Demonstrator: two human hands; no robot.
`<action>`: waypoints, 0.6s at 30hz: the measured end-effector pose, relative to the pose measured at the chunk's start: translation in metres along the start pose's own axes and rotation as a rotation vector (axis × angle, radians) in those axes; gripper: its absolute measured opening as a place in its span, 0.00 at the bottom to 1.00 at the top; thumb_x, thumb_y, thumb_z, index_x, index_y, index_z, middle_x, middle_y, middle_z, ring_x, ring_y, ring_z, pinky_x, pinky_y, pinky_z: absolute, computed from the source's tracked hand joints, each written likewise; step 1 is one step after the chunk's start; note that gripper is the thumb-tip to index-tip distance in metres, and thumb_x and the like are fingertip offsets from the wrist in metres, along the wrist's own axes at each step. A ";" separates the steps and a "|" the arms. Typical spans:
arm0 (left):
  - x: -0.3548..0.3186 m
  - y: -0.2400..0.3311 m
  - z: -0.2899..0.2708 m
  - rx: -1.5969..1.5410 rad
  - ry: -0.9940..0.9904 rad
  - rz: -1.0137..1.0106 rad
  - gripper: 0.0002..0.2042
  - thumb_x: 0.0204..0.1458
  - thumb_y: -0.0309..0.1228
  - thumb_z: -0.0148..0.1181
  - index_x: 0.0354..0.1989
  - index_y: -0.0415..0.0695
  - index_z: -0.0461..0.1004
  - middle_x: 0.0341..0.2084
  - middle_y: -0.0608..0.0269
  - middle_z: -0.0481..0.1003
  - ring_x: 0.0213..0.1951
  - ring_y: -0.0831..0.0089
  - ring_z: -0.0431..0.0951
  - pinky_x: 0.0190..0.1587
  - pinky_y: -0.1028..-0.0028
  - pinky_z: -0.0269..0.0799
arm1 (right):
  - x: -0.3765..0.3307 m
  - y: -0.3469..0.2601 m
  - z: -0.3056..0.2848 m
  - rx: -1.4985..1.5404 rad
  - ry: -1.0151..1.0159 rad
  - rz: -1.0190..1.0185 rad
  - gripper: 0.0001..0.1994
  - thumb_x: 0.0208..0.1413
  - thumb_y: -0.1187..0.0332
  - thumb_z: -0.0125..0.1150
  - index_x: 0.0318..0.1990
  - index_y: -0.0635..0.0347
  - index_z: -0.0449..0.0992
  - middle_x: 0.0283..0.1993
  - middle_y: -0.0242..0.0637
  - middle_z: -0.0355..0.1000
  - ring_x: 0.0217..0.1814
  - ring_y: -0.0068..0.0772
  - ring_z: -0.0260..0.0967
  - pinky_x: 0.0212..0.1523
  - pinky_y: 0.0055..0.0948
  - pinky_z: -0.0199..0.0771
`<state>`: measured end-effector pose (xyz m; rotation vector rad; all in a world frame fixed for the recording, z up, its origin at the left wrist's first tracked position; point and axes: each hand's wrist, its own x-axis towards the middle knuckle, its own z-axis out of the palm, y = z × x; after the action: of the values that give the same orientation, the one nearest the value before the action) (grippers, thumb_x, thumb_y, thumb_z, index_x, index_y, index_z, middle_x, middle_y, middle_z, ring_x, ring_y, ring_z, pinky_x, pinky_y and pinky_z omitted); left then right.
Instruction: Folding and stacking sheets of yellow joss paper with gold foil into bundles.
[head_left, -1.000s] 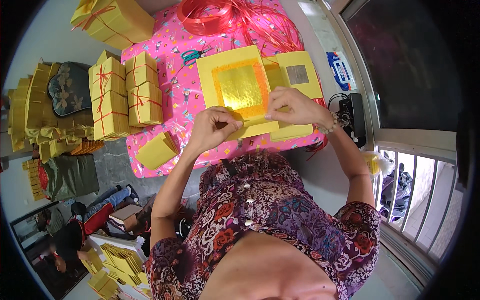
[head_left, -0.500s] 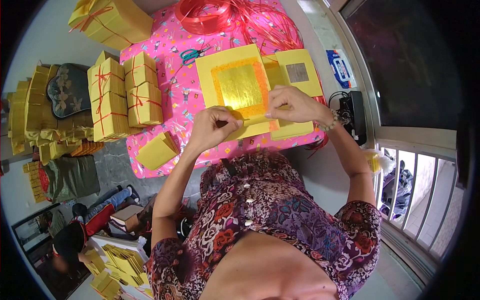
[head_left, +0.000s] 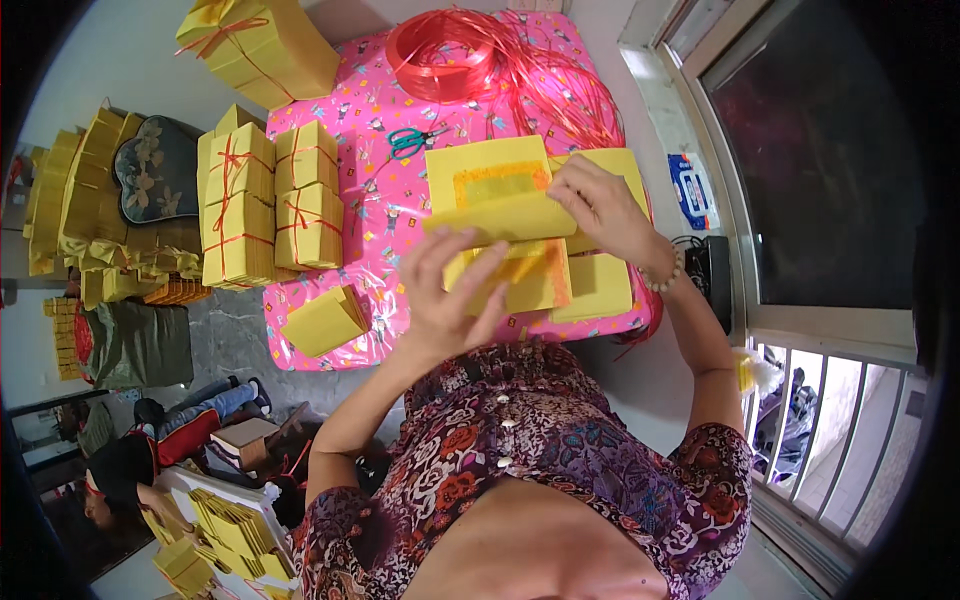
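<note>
On the table a yellow paper sheet (head_left: 500,212) is curled up and folded over, hiding most of the orange-bordered gold patch beneath. Its right end is pinched by my right hand (head_left: 603,212), which wears a bead bracelet. My left hand (head_left: 447,290) is spread open over the lower left of the paper, its fingertips near the fold; whether they touch is unclear. Below the fold lies another yellow sheet (head_left: 535,290) with a gold and orange patch. More yellow paper (head_left: 597,287) rests to the right, partly under these sheets.
Scissors with teal handles (head_left: 407,143) and a coil of red plastic ribbon (head_left: 440,55) lie farther back. Tied yellow paper bundles (head_left: 240,240) stand left, near a small folded stack (head_left: 325,322). A barred window (head_left: 830,420) is at right. Another person (head_left: 130,465) works lower left.
The sheet's near edge has been lifted and folded away from me over the gold patch. My left hand has gone from a pinch to spread fingers. The view has shifted slightly.
</note>
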<state>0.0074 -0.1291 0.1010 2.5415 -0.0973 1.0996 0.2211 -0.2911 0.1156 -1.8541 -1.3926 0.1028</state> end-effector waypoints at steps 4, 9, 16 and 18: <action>0.006 -0.001 0.021 0.002 -0.262 -0.028 0.33 0.50 0.40 0.66 0.66 0.48 0.67 0.65 0.52 0.63 0.66 0.49 0.59 0.66 0.51 0.55 | 0.036 0.028 0.003 -0.003 0.022 0.055 0.11 0.65 0.67 0.56 0.36 0.68 0.71 0.31 0.43 0.66 0.33 0.42 0.67 0.37 0.35 0.67; 0.022 -0.015 0.042 0.076 -0.375 -0.115 0.37 0.55 0.50 0.60 0.71 0.48 0.58 0.70 0.47 0.55 0.71 0.42 0.51 0.69 0.46 0.47 | 0.066 0.062 0.014 -0.028 -0.065 0.156 0.14 0.65 0.62 0.56 0.35 0.66 0.73 0.32 0.45 0.67 0.35 0.47 0.68 0.38 0.41 0.68; 0.019 -0.032 0.055 0.103 -0.485 -0.152 0.39 0.56 0.54 0.58 0.72 0.48 0.55 0.70 0.42 0.53 0.71 0.40 0.50 0.70 0.45 0.47 | 0.074 0.078 0.030 -0.317 -0.050 0.047 0.11 0.63 0.63 0.56 0.37 0.63 0.75 0.35 0.46 0.71 0.40 0.50 0.71 0.42 0.44 0.71; 0.019 -0.034 0.057 0.102 -0.493 -0.147 0.38 0.56 0.54 0.57 0.72 0.48 0.56 0.70 0.42 0.54 0.70 0.41 0.52 0.69 0.46 0.50 | 0.081 0.076 0.031 -0.333 -0.061 0.019 0.10 0.63 0.64 0.56 0.38 0.63 0.76 0.37 0.45 0.72 0.41 0.50 0.71 0.43 0.44 0.72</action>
<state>0.0668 -0.1167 0.0686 2.8042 0.0193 0.4167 0.2958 -0.2127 0.0777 -2.1520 -1.5052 -0.0682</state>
